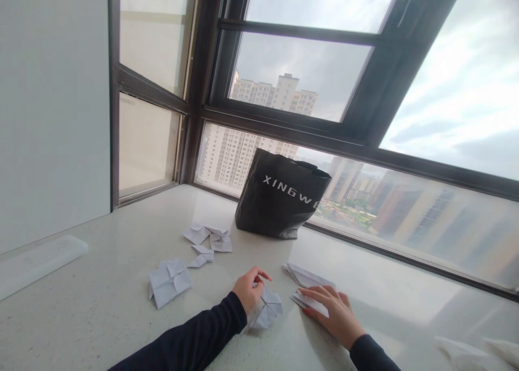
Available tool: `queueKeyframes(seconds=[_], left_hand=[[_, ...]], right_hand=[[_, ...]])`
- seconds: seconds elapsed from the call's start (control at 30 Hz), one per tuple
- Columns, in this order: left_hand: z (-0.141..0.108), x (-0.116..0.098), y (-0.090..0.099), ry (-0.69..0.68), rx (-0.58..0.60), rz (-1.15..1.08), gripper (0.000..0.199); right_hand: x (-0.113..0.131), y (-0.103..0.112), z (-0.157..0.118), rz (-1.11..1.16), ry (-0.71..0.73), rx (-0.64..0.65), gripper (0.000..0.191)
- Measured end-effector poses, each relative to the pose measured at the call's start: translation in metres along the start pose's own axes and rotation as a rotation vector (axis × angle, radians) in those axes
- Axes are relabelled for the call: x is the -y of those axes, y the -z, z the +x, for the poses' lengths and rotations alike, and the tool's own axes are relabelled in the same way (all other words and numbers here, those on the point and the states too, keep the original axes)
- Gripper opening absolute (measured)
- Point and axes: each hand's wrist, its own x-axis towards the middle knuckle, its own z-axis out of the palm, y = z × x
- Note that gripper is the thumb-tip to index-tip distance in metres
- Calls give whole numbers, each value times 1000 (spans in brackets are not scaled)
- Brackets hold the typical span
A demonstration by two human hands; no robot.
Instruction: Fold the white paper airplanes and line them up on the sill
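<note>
My left hand [248,291] is closed, its fingers curled and pinching the upper left edge of a white folded paper piece [268,309] with creases meeting at its middle. To the right, my right hand [335,312] has its thumb and fingers about a flat folded paper strip [302,299], which it partly covers. Just beyond that hand lies another long folded paper [308,276]. A squarish folded paper piece [170,282] stands slightly raised to the left of my left hand. Farther back, several smaller folded papers [221,240] lie grouped on the pale counter [121,317].
A black bag [284,198] with white lettering stands at the back against the window [300,73]. At the far left a white flat object [44,263] lies by the white wall panel [52,111]. Whitish papers or wrappers [462,355] sit at the lower right.
</note>
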Motion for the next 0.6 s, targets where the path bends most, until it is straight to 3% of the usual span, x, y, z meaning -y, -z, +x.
queueKeyframes(seconds=[0.2, 0.37, 0.47, 0.6], left_hand=[[0, -1, 0, -18, -5, 9, 25], [-1, -5, 0, -9, 122, -38, 23], [-2, -4, -2, -7, 209, 0, 25], [-4, 2, -6, 2, 350, 108, 18]], right_hand=[[-1, -4, -2, -126, -22, -48, 31], [15, 9, 4, -210, 49, -141, 33], [48, 21, 20, -155, 119, -159, 32], [120, 25, 51, -15, 226, -70, 24]])
